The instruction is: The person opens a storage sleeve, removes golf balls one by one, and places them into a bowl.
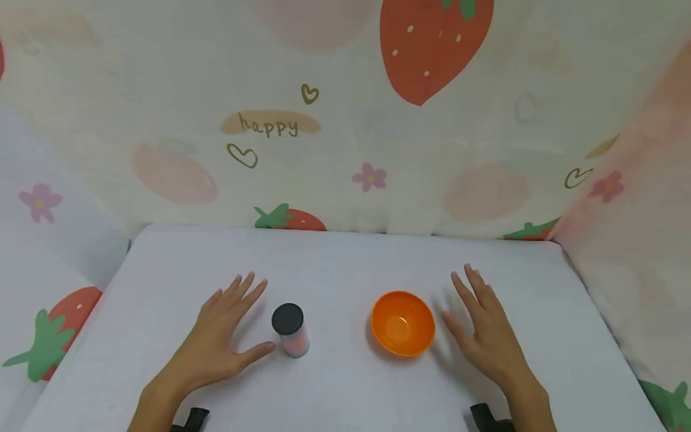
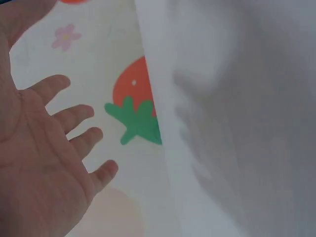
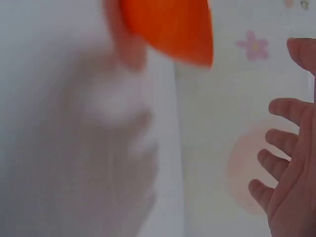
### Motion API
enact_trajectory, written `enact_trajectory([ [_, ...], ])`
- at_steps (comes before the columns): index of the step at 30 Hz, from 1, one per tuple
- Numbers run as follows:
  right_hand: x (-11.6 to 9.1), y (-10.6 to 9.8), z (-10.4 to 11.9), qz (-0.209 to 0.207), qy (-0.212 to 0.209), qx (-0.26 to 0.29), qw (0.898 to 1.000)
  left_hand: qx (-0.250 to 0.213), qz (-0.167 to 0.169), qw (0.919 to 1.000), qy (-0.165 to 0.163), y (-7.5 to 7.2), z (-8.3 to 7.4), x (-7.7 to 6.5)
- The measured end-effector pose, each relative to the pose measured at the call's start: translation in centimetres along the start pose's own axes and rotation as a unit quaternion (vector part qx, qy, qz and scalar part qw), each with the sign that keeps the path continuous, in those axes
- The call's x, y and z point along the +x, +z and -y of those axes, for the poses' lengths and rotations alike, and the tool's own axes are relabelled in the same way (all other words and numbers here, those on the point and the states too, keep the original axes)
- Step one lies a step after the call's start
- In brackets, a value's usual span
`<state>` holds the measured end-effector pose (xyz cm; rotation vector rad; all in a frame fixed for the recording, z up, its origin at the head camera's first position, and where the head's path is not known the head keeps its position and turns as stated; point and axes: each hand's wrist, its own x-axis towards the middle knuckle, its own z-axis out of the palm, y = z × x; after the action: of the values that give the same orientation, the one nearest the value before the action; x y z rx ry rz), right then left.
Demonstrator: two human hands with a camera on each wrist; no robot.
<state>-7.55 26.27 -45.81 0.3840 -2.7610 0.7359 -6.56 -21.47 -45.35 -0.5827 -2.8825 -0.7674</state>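
An orange bowl (image 1: 403, 324) sits upright on the white table, right of centre in the head view. To its left stands a small clear jar (image 1: 294, 343) with a black lid and pink contents. My left hand (image 1: 222, 336) is spread just left of the jar, its thumb tip close beside it. On the other side, my right hand (image 1: 486, 333) hovers right of the bowl with straight fingers, holding nothing. The left wrist view shows the left palm (image 2: 42, 158) bare. In the right wrist view the bowl (image 3: 170, 27) appears at the top, apart from the fingers.
The white table (image 1: 345, 396) ends at a back edge against a fabric wall (image 1: 345, 204) printed with strawberries, flowers and hearts. Similar printed fabric closes off both sides. Black wrist camera mounts (image 1: 488, 418) show under the wrists.
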Motion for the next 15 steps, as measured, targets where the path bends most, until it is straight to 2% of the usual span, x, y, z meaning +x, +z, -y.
enact_trajectory([
  [5,0.8,0.3,2.6,-0.014,-0.023,0.040,0.999,-0.068,0.013,0.9976,0.003,0.5,-1.4,0.6],
  [8,1.1,0.5,4.2,-0.021,-0.043,0.062,0.997,-0.136,0.030,0.9902,-0.001,1.1,-1.8,1.1],
  [10,1.4,0.7,5.3,-0.019,-0.052,0.079,0.995,-0.195,0.046,0.9798,-0.002,1.4,-1.8,1.4],
  [12,1.6,1.0,6.4,-0.010,-0.056,0.100,0.993,-0.258,0.064,0.9642,-0.004,1.8,-1.6,1.7],
  [15,1.9,1.5,8.0,0.008,-0.060,0.142,0.988,-0.328,0.092,0.9402,-0.011,2.5,-1.4,1.8],
])
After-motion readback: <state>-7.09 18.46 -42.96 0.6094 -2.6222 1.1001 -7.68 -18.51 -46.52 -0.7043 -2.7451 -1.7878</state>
